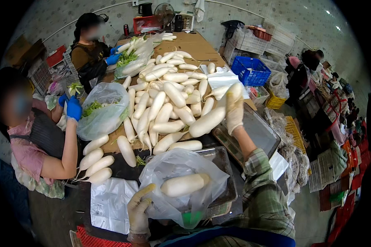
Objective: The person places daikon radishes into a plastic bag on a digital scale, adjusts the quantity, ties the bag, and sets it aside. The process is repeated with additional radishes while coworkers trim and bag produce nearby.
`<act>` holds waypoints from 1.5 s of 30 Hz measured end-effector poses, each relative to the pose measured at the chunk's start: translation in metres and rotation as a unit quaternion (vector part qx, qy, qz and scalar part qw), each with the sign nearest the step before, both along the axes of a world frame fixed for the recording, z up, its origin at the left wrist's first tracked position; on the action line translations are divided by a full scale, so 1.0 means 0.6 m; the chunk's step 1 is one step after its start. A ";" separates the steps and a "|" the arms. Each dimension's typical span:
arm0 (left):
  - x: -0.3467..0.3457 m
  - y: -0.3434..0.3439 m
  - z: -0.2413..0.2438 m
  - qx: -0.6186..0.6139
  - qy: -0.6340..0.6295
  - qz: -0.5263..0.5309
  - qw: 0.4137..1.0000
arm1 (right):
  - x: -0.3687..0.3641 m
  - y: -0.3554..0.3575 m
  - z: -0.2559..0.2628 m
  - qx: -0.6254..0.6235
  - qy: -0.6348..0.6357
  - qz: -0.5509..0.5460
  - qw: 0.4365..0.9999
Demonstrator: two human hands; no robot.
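My left hand (139, 213), in a pale glove with yellowed fingertips, grips the near-left edge of a clear plastic bag (188, 160). One white radish (185, 185) lies inside the open bag, which rests on a metal tray (233, 188). My right hand (235, 108), gloved too and stretched forward, has hold of the right end of a large white radish (205, 122) at the near edge of a radish pile (170, 92). Its fingers partly hide that end. Left of the bag lies a stack of flat plastic bags (113, 203).
Several loose radishes (97, 163) lie at the left table edge. Two people in blue gloves (73, 108) work on the left; a bag with leafy tops (103, 108) stands near them. A second tray (259, 129) is by my right arm. Beyond stands a blue crate (250, 71).
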State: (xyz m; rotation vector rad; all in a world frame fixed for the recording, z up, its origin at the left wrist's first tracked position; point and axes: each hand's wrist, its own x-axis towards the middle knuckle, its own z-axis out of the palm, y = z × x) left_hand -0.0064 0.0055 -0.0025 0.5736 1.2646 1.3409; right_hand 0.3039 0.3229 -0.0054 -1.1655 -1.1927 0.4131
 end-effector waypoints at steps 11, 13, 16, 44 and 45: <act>0.038 -0.004 0.071 0.131 0.001 -0.057 0.990 | -0.048 -0.288 0.182 0.084 -0.036 0.247 0.965; 0.033 -0.003 0.069 0.150 -0.017 -0.047 0.987 | -0.075 -0.328 0.178 0.099 -0.288 0.280 0.910; 0.025 -0.012 0.077 0.168 -0.053 -0.026 0.984 | -0.151 -0.377 0.144 0.106 -0.491 0.359 0.786; 0.028 0.038 0.049 0.152 0.062 -0.051 0.985 | 0.023 -0.318 0.091 -0.270 -0.069 0.579 0.767; 0.029 0.044 0.013 0.127 0.082 -0.078 0.985 | 0.015 -0.307 0.091 -0.287 0.002 0.592 0.753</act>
